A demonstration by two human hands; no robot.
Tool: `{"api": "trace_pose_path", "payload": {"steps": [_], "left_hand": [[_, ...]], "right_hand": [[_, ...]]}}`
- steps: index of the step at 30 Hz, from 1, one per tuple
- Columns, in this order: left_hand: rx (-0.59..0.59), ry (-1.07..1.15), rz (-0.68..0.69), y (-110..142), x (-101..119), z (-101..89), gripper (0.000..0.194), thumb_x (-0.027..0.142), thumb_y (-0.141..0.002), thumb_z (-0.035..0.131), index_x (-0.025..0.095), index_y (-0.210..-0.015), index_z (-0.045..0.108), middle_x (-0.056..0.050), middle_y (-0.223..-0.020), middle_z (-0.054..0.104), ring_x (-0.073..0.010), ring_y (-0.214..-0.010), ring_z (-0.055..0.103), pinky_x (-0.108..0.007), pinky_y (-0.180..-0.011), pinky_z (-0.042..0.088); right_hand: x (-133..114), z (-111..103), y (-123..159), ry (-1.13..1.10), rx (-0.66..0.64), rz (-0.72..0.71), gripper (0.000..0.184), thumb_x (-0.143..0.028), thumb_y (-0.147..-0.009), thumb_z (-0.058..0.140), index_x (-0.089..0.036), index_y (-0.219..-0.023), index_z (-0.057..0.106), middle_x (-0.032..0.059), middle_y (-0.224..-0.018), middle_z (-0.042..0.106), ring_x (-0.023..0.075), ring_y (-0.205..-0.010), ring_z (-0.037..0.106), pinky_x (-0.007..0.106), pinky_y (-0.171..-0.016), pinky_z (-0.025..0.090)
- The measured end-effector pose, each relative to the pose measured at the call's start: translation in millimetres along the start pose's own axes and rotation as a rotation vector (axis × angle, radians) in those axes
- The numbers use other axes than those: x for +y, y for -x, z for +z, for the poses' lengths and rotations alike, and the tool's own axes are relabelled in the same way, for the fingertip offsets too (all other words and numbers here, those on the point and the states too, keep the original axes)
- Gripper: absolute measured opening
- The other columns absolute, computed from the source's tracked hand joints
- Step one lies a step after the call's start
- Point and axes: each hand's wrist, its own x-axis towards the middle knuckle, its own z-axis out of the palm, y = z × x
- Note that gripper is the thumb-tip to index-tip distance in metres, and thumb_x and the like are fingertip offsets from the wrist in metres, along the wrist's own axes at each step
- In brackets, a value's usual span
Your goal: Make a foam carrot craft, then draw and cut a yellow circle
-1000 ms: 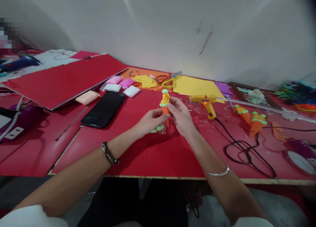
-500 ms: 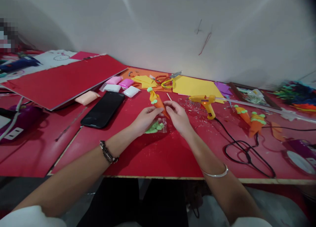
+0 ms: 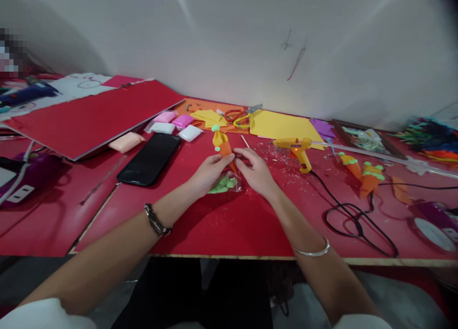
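Between my two hands stands a small orange paper cone [image 3: 225, 149], its yellow top decorated with pale green clay balls, its point tilted down to the right. My left hand [image 3: 212, 172] pinches the cone's side between thumb and fingers. My right hand [image 3: 255, 172] closes its fingertips on the narrow lower end, partly hiding it. Below them on the table lies a clear bag of light green clay [image 3: 224, 183], partly covered by my left hand.
A phone [image 3: 149, 159] and several clay packets [image 3: 163, 127] lie to the left. Behind are scissors [image 3: 246, 116] and yellow paper [image 3: 282, 126]. To the right a yellow glue gun [image 3: 298, 150] trails a black cord [image 3: 343, 214] near finished cones [image 3: 372, 178] and a tape roll [image 3: 434, 233].
The cone has turned more upright and shifted slightly left. My right hand has moved slightly left and down along with its lower end.
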Motion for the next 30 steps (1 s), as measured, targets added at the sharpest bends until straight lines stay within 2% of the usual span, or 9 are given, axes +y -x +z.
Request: {"api": "trace_pose_path", "payload": {"steps": [3, 7, 12, 19, 22, 26, 30], "left_hand": [[-0.016, -0.001, 0.01, -0.6, -0.5, -0.7, 0.018, 0.03, -0.069, 0.063, 0.014, -0.076, 0.065, -0.001, -0.07, 0.063, -0.0043, -0.056, 0.055, -0.014, -0.056, 0.045], [-0.088, -0.009, 0.03, -2.4, -1.9, -2.1, 0.023, 0.033, -0.074, 0.059, 0.013, -0.083, 0.065, -0.005, -0.077, 0.065, -0.0082, -0.065, 0.058, -0.017, -0.06, 0.047], [-0.117, 0.009, 0.049, -2.8, -3.0, -1.8, 0.024, 0.033, -0.077, 0.055, 0.011, -0.082, 0.065, -0.007, -0.08, 0.066, -0.01, -0.069, 0.059, -0.018, -0.064, 0.047], [-0.168, 0.021, 0.0, -2.0, -1.4, 1.6, 0.028, 0.035, -0.079, 0.05, 0.011, -0.085, 0.064, -0.008, -0.081, 0.066, -0.0113, -0.072, 0.06, -0.018, -0.061, 0.046], [-0.168, 0.021, -0.017, -2.2, -1.8, 1.4, 0.028, 0.035, -0.079, 0.049, 0.01, -0.085, 0.062, -0.008, -0.082, 0.065, -0.012, -0.072, 0.06, -0.02, -0.064, 0.046], [-0.148, 0.047, -0.008, -3.3, -3.6, 1.3, 0.021, 0.03, -0.078, 0.049, 0.012, -0.078, 0.06, -0.005, -0.074, 0.064, -0.0115, -0.068, 0.059, -0.021, -0.062, 0.045], [-0.154, 0.05, -0.025, -3.7, -3.1, 2.5, 0.023, 0.03, -0.079, 0.045, 0.012, -0.075, 0.059, -0.003, -0.068, 0.063, -0.0098, -0.063, 0.058, -0.019, -0.059, 0.043]], "right_hand": [[2.1, -0.4, -0.3, -0.007, 0.003, -0.013, 0.028, -0.016, -0.076, 0.047, -0.023, -0.102, 0.055, 0.0035, -0.101, 0.056, 0.0126, -0.092, 0.055, 0.028, -0.079, 0.048], [1.8, -1.3, 0.2, -0.002, 0.003, -0.057, 0.029, -0.015, -0.073, 0.052, -0.022, -0.101, 0.054, 0.0029, -0.097, 0.054, 0.0121, -0.089, 0.055, 0.028, -0.082, 0.047], [-2.1, -2.5, 0.4, 0.013, 0.024, -0.096, 0.021, -0.015, -0.074, 0.052, -0.021, -0.093, 0.056, 0.0025, -0.092, 0.05, 0.0115, -0.083, 0.055, 0.028, -0.077, 0.048], [-8.4, -1.3, 1.3, 0.15, 0.098, -0.126, 0.018, -0.012, -0.07, 0.054, -0.022, -0.084, 0.057, 0.0022, -0.088, 0.049, 0.0139, -0.082, 0.052, 0.03, -0.074, 0.047], [-10.3, 0.8, 2.8, 0.122, 0.081, -0.138, 0.021, -0.011, -0.07, 0.053, -0.022, -0.087, 0.057, 0.0026, -0.091, 0.047, 0.0132, -0.081, 0.052, 0.028, -0.072, 0.048], [-10.7, 1.9, 3.5, 0.102, 0.0, -0.162, 0.023, -0.015, -0.073, 0.052, -0.023, -0.095, 0.055, 0.004, -0.096, 0.045, 0.0142, -0.084, 0.052, 0.028, -0.073, 0.049], [-13.3, 0.6, 3.3, 0.197, 0.032, -0.203, 0.019, -0.015, -0.074, 0.053, -0.021, -0.09, 0.058, 0.0037, -0.09, 0.048, 0.0149, -0.082, 0.051, 0.029, -0.072, 0.048]]}}
